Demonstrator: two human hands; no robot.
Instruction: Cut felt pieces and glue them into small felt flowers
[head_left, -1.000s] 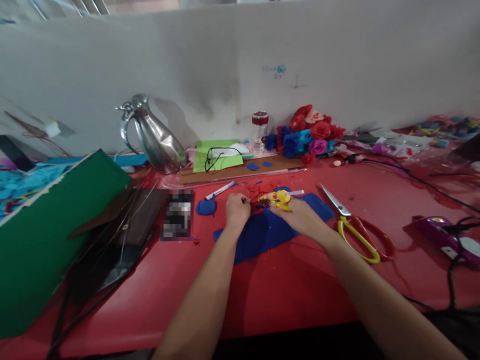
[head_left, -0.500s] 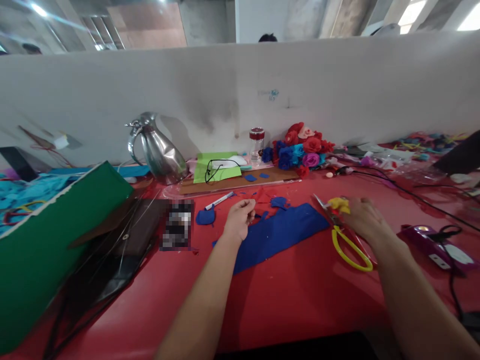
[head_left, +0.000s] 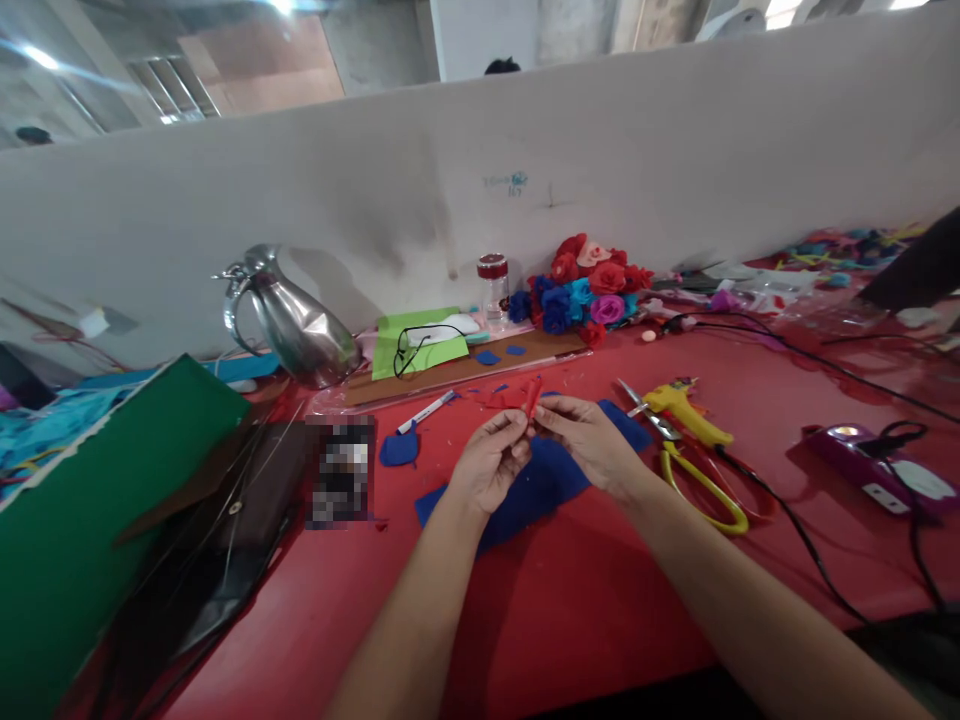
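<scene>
Between the fingertips of my left hand [head_left: 491,458] and my right hand [head_left: 591,440] is a small rolled red piece [head_left: 532,396], like fabric or paper. Both hands pinch it, the left at its lower side and the right from the right. Beneath them a long blue cloth strip [head_left: 517,510] lies flat, partly covered by my hands. To the right of my right hand lie a yellow glue gun [head_left: 684,408] and scissors [head_left: 701,497] with yellow handles, close against each other. Left of my hands is a small blue cut piece [head_left: 400,448], with a white marker [head_left: 426,412] just above it.
A steel jug [head_left: 300,325], a glass jar [head_left: 493,290] and a heap of fabric roses [head_left: 589,290] stand along the white partition [head_left: 360,200]. A green board [head_left: 112,530] and a dark bag [head_left: 232,520] fill the left. A purple power strip [head_left: 874,470] and black cables lie right.
My right hand has left the yellow glue gun and come left to meet my left hand. Both now pinch the red piece. The view has tilted slightly.
</scene>
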